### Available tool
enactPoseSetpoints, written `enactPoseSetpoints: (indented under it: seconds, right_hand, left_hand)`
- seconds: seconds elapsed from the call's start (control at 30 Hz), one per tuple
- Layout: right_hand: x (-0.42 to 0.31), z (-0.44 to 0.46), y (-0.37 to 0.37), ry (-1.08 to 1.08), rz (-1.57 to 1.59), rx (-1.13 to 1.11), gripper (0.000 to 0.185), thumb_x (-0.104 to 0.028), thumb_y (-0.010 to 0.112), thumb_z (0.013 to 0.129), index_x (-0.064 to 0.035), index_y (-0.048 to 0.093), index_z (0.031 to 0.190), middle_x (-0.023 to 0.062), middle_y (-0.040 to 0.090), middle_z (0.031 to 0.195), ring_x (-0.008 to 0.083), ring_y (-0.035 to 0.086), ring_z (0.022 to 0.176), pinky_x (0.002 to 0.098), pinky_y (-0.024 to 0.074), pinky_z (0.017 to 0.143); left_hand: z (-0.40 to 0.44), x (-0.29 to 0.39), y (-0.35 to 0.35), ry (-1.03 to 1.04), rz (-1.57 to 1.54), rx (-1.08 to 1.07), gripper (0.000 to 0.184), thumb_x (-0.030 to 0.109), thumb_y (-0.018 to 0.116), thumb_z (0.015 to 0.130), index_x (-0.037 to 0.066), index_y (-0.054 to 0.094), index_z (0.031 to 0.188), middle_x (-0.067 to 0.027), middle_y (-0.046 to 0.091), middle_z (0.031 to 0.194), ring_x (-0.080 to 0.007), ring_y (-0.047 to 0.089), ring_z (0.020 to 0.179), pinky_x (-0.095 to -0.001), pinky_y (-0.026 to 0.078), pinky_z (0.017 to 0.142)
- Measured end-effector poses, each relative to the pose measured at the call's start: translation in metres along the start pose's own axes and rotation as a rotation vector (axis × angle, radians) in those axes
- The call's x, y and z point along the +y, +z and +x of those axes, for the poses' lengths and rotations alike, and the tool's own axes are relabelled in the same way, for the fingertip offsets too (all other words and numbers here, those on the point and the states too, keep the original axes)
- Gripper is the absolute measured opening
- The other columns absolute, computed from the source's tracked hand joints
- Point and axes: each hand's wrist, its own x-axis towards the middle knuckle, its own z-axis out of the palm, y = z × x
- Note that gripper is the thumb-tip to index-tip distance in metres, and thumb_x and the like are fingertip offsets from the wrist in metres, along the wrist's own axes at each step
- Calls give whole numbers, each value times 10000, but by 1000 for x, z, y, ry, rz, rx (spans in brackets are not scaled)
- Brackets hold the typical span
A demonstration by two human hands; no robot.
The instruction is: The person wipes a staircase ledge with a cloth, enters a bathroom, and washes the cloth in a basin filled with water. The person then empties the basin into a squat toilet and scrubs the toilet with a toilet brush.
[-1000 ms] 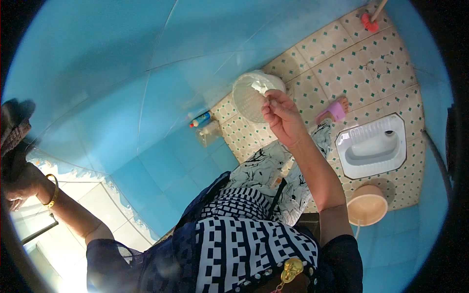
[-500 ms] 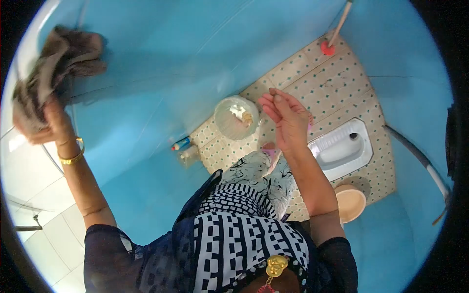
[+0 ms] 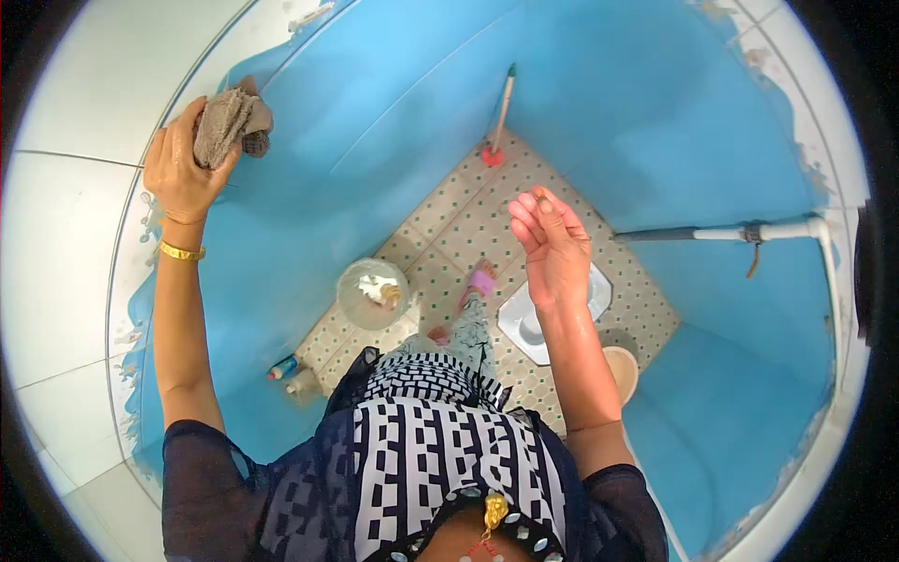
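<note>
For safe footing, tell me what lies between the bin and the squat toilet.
Between the bin and the toilet, the head view shows a trouser leg, a foot in a purple slipper, and tiled floor.

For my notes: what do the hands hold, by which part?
The left hand holds a grey-brown cloth by its lower-left side; the right hand holds nothing visible.

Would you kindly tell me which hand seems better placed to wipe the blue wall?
Probably the left hand: it grips the brown cloth close to the blue wall, while the right hand holds no cloth.
</note>
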Motion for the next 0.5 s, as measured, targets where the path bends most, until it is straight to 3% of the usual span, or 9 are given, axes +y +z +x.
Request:
enactPoseSetpoints:
  seconds: [0.27,0.33,0.5]
  right_hand:
    - [-26,-48,2,-204,2,-31,156,-110,530,809,-13,552,929,87,596,830,177,596,732,259,490,623]
    - [-27,-54,0,-215,43,-143,133,-128,517,820,-32,548,906,49,583,787,143,570,686,249,462,579]
    - [-29,-71,5,-237,47,-170,110,-149,497,833,-55,534,877,17,553,730,115,535,649,242,430,551]
  left_hand:
    - [-8,-8,-5,-23,-20,42,460,300,678,554,87,571,947,-49,587,751,-183,534,613,-265,440,542]
    - [-11,-8,-7,-34,-8,21,458,298,678,556,88,571,949,-49,587,757,-187,536,621,-267,442,545]
    - [-14,-13,-5,-10,-36,58,503,276,689,543,91,553,991,-59,581,788,-202,539,654,-291,447,577]
